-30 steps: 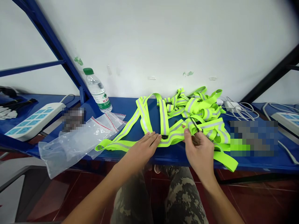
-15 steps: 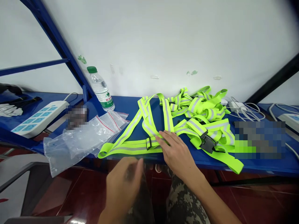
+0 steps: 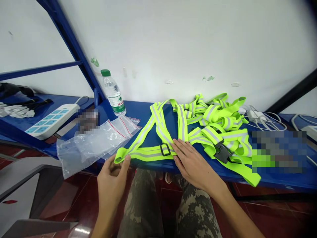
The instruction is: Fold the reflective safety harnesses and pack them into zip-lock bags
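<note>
Head view — left hand (image 3: 112, 180) fingers pinch the reflective strap (image 3: 145, 154), right hand (image 3: 195, 163) fingers spread; plastic bags (image 3: 86, 148) beside.

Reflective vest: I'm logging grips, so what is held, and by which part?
The left hand pinches the reflective vest by the folded end of its lower strap. The right hand lies flat on it beside the black slider.

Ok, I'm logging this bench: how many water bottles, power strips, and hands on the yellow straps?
Water bottle: 1
Power strips: 2
Hands on the reflective straps: 2, left hand pinching an end, right hand flat
Total: 5
</note>
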`<state>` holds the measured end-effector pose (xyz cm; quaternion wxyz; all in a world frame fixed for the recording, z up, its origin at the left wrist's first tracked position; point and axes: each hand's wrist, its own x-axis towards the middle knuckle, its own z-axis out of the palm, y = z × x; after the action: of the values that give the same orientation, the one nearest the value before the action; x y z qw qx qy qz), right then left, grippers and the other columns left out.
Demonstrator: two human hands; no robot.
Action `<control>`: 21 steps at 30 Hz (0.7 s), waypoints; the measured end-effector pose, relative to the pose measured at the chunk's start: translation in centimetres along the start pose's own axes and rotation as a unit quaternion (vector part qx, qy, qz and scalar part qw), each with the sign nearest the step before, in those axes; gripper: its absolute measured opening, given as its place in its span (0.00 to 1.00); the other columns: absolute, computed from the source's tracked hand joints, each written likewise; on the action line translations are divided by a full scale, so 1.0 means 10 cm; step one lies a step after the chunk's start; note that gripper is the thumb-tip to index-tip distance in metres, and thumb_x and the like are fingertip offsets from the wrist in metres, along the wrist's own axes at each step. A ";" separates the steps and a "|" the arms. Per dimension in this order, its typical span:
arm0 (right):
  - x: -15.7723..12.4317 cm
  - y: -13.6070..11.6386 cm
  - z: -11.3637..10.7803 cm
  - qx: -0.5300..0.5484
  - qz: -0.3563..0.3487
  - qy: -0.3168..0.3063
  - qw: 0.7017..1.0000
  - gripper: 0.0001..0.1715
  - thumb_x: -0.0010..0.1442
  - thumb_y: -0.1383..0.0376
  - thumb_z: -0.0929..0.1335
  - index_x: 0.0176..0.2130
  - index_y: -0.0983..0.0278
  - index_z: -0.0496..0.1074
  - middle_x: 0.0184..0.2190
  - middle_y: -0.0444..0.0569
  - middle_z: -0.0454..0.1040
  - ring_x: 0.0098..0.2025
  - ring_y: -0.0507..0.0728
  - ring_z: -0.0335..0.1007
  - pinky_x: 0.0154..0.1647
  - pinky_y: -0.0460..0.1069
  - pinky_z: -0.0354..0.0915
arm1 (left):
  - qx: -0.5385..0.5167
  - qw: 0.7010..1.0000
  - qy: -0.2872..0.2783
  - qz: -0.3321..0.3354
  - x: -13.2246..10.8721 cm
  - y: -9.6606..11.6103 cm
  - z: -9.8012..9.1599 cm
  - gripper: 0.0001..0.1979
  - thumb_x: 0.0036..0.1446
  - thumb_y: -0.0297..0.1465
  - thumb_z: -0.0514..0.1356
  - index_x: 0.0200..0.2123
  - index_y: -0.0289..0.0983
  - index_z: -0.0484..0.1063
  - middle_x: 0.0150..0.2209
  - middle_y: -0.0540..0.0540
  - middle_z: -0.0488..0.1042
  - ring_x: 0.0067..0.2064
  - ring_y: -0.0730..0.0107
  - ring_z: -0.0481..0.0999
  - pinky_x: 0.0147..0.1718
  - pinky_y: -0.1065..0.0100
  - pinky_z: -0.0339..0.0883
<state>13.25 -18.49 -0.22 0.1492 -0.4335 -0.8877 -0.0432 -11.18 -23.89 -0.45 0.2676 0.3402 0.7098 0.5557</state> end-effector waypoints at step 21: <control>0.00 0.17 0.07 0.229 -0.014 0.077 0.970 0.19 0.68 0.66 0.63 0.54 0.58 0.75 0.54 0.51 0.75 0.60 0.60 0.69 0.61 0.57 0.67 | 0.219 0.796 -0.241 0.511 0.00 0.23 0.90 0.18 0.68 0.25 0.50 0.58 0.39 0.69 0.55 0.42 0.77 0.55 0.60 0.76 0.57 0.53 0.69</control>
<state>14.43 -17.25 -0.96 0.3118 -0.3709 -0.8657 0.1256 -3.91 -18.05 -0.38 0.0259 0.8259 0.4482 0.3412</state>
